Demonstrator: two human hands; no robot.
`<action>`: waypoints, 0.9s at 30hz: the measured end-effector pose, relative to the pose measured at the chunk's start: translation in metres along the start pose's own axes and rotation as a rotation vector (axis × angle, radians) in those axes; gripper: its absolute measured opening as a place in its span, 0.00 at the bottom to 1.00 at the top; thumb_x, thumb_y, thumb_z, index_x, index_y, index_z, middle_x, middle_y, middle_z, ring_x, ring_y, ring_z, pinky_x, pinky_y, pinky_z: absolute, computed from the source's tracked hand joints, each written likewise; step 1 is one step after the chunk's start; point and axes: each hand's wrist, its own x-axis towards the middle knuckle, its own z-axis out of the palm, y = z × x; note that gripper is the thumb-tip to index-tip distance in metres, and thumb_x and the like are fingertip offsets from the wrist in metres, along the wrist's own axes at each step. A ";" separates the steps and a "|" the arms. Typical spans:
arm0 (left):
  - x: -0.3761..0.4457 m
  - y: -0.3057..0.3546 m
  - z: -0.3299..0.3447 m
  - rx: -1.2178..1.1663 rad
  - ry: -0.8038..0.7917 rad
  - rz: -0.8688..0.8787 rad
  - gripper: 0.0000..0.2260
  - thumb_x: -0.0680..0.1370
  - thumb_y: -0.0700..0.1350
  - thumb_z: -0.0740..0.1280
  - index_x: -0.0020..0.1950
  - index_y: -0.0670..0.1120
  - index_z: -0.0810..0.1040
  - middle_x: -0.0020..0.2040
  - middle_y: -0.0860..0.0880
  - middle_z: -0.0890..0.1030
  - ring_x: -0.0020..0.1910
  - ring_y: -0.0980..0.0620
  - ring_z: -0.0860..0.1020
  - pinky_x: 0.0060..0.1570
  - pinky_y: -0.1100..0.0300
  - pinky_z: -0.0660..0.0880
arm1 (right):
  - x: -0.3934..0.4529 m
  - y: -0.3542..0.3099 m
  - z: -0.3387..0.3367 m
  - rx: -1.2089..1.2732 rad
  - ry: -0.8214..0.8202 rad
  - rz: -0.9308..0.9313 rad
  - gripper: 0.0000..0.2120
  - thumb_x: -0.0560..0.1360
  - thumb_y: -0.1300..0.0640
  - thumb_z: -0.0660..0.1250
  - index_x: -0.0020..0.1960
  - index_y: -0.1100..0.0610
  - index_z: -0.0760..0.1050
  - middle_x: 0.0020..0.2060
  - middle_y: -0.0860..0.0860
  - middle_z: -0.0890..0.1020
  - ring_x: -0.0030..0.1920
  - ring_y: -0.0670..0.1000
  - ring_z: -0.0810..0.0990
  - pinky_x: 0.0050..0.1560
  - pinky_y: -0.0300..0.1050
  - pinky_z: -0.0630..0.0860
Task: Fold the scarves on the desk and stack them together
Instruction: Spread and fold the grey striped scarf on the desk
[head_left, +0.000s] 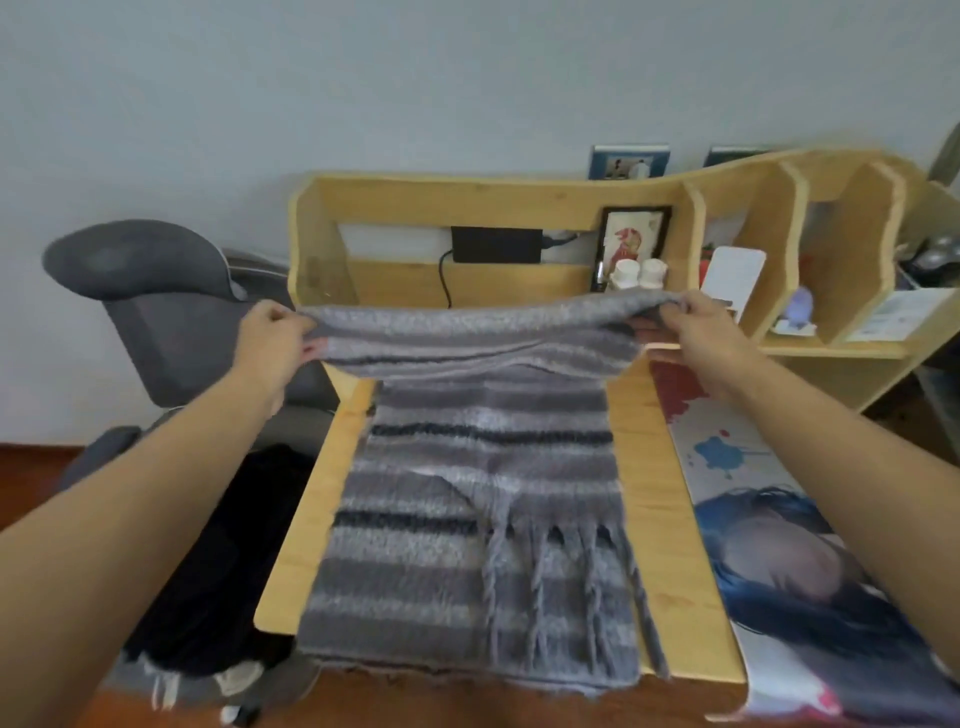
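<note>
Far left: grey office chair beside the desk, w/ a dark garment heaped on its seat, touching the desk's left edge

Left hand is raised above the desk's far-left corner, fingers curled & clamped on the left end of the lifted fold of the grey striped scarf. The fold hangs slack between both hands, sagging in the middle, above the part still lying flat

Centre: rest of the scarf lies lengthwise on the light wooden desk, stripes running across; near end droops over the front edge. A fringed end lies on top of the flat layer, tassels pointing toward the person, right of centre

Behind the scarf: wooden desk hutch w/ a black power box & cable in its back opening; right of that a framed picture w/ two white bottles in front

Right hand is level w/ the left one, fingers curled & gripping the fold's right end, thumb on top. Just behind it a white card stands in a hutch slot

Right side: printed desk mat w/ blue-haired artwork, just beside the scarf, not touching as far as can be told. Papers lie in the far-right hutch slots
</note>
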 end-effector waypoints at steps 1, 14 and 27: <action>-0.006 -0.013 -0.001 0.022 -0.008 -0.025 0.13 0.82 0.39 0.65 0.43 0.47 0.63 0.48 0.45 0.71 0.51 0.42 0.80 0.52 0.50 0.81 | -0.004 0.011 0.002 -0.017 0.004 0.038 0.11 0.86 0.55 0.56 0.62 0.58 0.73 0.54 0.54 0.84 0.55 0.54 0.84 0.55 0.53 0.80; -0.049 -0.022 -0.031 0.030 -0.300 -0.357 0.11 0.82 0.36 0.67 0.43 0.46 0.69 0.56 0.46 0.79 0.58 0.43 0.78 0.63 0.47 0.75 | -0.056 0.019 -0.018 -0.363 0.098 -0.078 0.07 0.81 0.56 0.67 0.44 0.55 0.77 0.38 0.53 0.79 0.40 0.53 0.76 0.39 0.47 0.71; -0.169 -0.264 -0.037 0.641 -0.534 -0.432 0.09 0.79 0.30 0.64 0.59 0.34 0.76 0.57 0.34 0.77 0.48 0.38 0.78 0.52 0.32 0.75 | -0.185 0.295 0.000 -0.691 -0.246 0.491 0.17 0.77 0.68 0.60 0.47 0.44 0.73 0.55 0.60 0.81 0.49 0.58 0.77 0.48 0.49 0.73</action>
